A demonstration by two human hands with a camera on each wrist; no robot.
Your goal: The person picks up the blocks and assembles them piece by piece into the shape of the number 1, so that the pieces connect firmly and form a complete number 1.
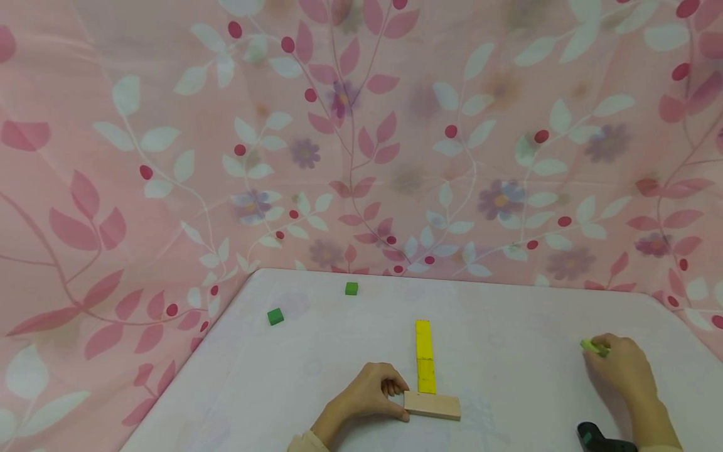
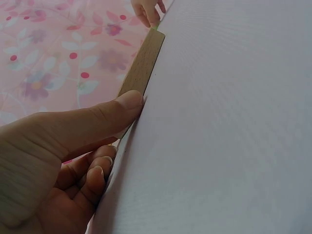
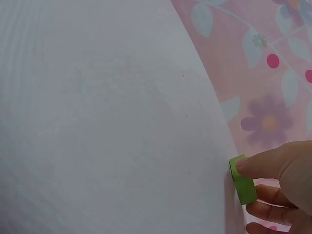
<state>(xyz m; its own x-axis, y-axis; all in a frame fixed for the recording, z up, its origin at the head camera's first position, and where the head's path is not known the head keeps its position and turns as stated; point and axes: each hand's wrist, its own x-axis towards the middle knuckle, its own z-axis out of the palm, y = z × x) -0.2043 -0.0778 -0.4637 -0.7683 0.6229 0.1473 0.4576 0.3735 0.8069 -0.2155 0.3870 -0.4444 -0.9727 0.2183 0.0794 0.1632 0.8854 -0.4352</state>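
Note:
My left hand (image 1: pixel 375 390) pinches the left end of a plain wooden block (image 1: pixel 432 405) lying crosswise on the white table. In the left wrist view, the thumb lies on the face of that wooden block (image 2: pixel 144 63), and the other fingers curl beneath. A yellow strip (image 1: pixel 425 355) with a seam across it runs away from the block's far side; its near end appears to meet the block. Over at the right, my right hand (image 1: pixel 624 364) holds a light green block (image 1: pixel 590 346) between thumb and fingers. The right wrist view shows this green block (image 3: pixel 245 187) at the fingertips.
Two small dark green cubes, a nearer one (image 1: pixel 275 316) and a farther one (image 1: pixel 351 289), lie at the table's back left. Beside my right forearm is a black curved object (image 1: pixel 601 439). Pink floral cloth (image 1: pixel 418 163) hangs behind the white table (image 1: pixel 237 376).

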